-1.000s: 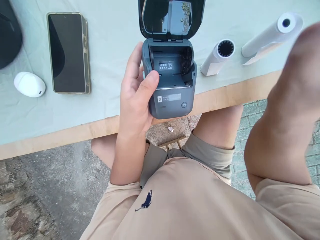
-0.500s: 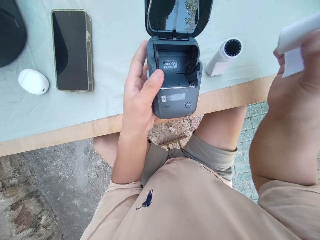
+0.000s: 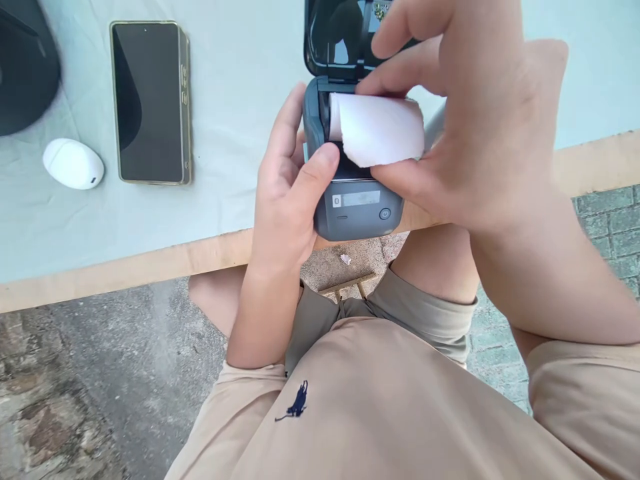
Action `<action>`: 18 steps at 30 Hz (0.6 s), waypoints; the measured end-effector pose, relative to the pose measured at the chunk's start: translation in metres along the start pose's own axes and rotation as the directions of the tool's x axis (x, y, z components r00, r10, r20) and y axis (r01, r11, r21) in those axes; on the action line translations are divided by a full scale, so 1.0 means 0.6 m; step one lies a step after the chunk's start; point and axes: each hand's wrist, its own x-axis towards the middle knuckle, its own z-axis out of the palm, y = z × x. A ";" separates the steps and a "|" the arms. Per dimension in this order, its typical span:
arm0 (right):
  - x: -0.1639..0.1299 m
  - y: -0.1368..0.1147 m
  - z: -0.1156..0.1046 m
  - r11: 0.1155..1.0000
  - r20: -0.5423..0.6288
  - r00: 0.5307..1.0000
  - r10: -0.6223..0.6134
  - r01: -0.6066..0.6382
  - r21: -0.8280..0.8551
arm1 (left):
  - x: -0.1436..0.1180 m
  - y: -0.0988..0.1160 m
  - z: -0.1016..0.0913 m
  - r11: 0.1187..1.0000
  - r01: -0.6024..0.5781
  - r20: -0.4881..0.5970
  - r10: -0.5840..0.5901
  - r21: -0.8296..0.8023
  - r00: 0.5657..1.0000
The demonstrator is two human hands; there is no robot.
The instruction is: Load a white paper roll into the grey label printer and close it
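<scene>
A dark grey label printer (image 3: 360, 223) is at the table's front edge, its glossy black lid (image 3: 333, 40) swung up. My left hand (image 3: 290, 180) grips the printer's left side, with the thumb over the rim of the paper bay. Between the thumb and fingers of my right hand (image 3: 450, 127) is a white paper roll (image 3: 383, 127), with its torn loose end hanging toward me. The roll lies across the mouth of the bay, partly inside it. Whether it touches the bottom is hidden.
A smartphone (image 3: 150, 100) in a clear case lies on the pale cloth at the left. Beside it are a white earbud-case-like oval (image 3: 73, 164) and a black rounded object (image 3: 25, 67). A wooden table edge (image 3: 125, 275) runs along the front.
My right hand has come from the far right to the printer, bringing the paper roll over the open bay. The left hand keeps its hold. The white cylinder is now mostly hidden.
</scene>
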 end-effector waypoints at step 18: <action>-0.065 -0.005 0.045 0.952 -0.335 0.899 -0.281 0.304 0.018 | 0.001 -0.008 -0.007 1.000 -0.001 0.013 0.001 -0.007 1.000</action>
